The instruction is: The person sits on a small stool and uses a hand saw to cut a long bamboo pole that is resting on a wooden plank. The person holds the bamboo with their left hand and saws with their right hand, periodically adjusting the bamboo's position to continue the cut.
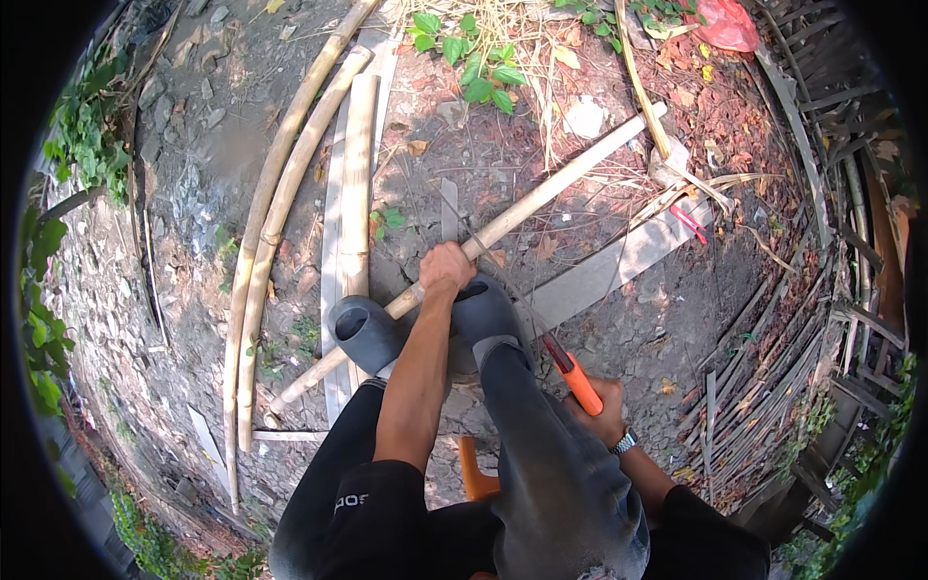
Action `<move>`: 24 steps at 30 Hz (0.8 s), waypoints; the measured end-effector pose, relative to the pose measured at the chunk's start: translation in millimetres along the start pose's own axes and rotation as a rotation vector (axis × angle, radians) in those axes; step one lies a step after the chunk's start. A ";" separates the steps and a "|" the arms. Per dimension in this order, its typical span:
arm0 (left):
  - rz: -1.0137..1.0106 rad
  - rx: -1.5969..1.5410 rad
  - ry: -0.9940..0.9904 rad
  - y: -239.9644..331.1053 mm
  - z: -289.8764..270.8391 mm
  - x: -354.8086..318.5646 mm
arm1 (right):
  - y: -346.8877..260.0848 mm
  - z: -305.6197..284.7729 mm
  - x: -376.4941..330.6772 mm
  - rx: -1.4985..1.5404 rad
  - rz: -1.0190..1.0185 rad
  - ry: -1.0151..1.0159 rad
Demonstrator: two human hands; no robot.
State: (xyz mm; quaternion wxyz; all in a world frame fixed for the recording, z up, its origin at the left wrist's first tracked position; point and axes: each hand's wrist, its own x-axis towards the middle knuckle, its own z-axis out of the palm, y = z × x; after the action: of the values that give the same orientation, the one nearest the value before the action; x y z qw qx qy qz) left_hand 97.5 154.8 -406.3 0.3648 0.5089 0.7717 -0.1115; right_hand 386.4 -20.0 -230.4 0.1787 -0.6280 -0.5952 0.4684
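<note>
A bamboo pole [565, 182] lies slantwise from lower left to upper right, across in front of my feet. My left hand [446, 268] is wrapped round it, near its middle. In my right hand [603, 414], lower right beside my knee, is the orange handle of a handsaw [580, 383]. Its thin blade runs up and left and crosses the pole just right of my left hand. Whether the teeth touch the bamboo, I cannot tell. My feet wear dark grey clogs [365, 330], close to the pole.
Long bamboo poles [274, 228] and a thicker bamboo piece [358, 184] lie to the left. A flat grey board [619, 266] stretches rightward, red-handled tool [688, 223] at its far end. An orange stool [476, 474] is beneath me. Stacked sticks [749, 387] line the right.
</note>
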 end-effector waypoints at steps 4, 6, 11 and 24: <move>0.018 -0.002 -0.009 -0.1 -3.8 -3.0 | -4.1 -21.1 -41.9 0.015 0.001 0.025; 0.025 0.019 0.025 5.2 -5.9 1.6 | 6.5 -7.1 -28.9 0.009 -0.109 0.074; 0.040 0.035 -0.022 6.8 -5.9 -0.8 | -19.3 36.6 106.5 0.080 -0.009 0.095; 0.001 -0.034 0.005 4.7 -10.9 -4.8 | -60.6 -69.7 18.6 -0.027 -0.071 0.196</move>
State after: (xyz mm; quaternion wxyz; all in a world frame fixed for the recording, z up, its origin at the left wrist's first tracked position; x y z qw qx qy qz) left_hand 97.7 159.5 -394.5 0.3712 0.5033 0.7743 -0.0971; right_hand 404.4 34.0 -155.3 0.2441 -0.6518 -0.6029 0.3901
